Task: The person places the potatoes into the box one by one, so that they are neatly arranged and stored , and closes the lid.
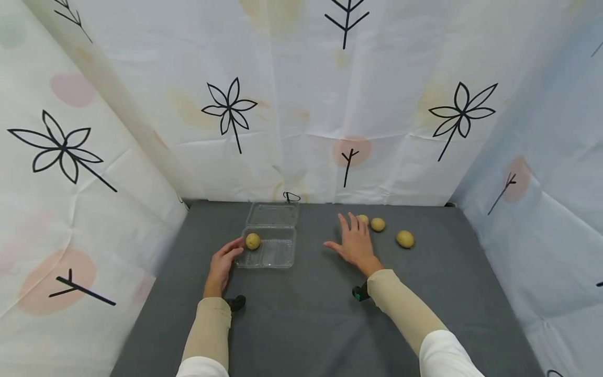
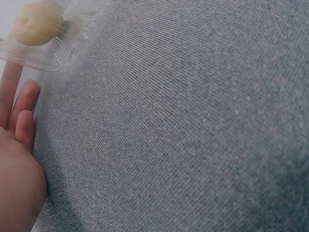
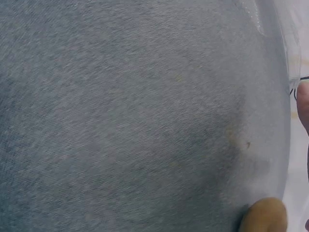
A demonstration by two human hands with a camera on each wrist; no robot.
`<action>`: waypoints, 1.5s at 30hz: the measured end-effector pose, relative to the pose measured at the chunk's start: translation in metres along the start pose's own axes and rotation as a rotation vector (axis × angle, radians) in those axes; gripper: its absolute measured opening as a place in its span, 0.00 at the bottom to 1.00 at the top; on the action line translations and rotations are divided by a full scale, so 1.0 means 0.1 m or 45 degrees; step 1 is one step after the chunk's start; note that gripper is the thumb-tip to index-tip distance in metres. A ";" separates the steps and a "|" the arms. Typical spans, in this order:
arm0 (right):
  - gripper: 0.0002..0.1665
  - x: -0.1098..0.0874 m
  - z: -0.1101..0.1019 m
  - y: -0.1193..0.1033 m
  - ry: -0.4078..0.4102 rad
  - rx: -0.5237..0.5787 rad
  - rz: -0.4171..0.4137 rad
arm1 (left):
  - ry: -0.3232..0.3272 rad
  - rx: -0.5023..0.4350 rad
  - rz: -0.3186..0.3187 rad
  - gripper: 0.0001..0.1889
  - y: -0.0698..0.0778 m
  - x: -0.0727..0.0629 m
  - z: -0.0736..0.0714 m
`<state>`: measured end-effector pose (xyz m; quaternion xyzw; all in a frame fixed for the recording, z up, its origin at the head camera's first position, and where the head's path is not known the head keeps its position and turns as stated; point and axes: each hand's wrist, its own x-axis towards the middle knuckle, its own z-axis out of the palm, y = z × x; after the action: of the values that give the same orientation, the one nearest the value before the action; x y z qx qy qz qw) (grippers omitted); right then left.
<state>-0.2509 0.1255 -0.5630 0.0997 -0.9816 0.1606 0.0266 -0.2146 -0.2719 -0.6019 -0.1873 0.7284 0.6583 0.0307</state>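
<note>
While the right hand hovers or rests low toward the far edge of the counter, its grip is spread, thumb wide of the fingers, and nothing sits inside it. Just beyond those fingers lies a half-hidden potato; whether they touch it I cannot tell. The left hand is at the left wall of a clear container, its grip loose and not clamped, fingers mostly extended against the plastic.

In the container's left part, near that wall, sits the boxed potato. The lid is folded back toward the counter's far edge. Right of the half-hidden potato come a middle potato, just beside it, and an outer potato, apart and closest to the counter's far right corner. Printed cloth stands behind the far edge.

A clumsy closing of the right grip could knock the half-hidden potato into its neighbour or toward the far edge, since round things roll easily. The container looks light, so a push from the left fingers might slide or tip it, rolling its potato.
</note>
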 end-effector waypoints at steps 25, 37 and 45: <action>0.45 -0.20 0.14 0.34 0.175 0.503 0.113 | -0.029 0.010 0.003 0.23 -0.02 0.00 -0.03; 0.45 -0.24 0.19 0.41 0.098 0.567 0.229 | -0.031 -0.008 -0.007 0.23 0.00 0.01 -0.02; 0.43 -0.29 0.27 0.46 0.137 0.609 0.200 | -0.012 0.002 -0.011 0.23 0.00 0.01 -0.01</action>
<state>-0.2325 0.1647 -0.6047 0.0180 -0.9175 0.3950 0.0418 -0.2157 -0.2737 -0.6020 -0.1872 0.7279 0.6586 0.0370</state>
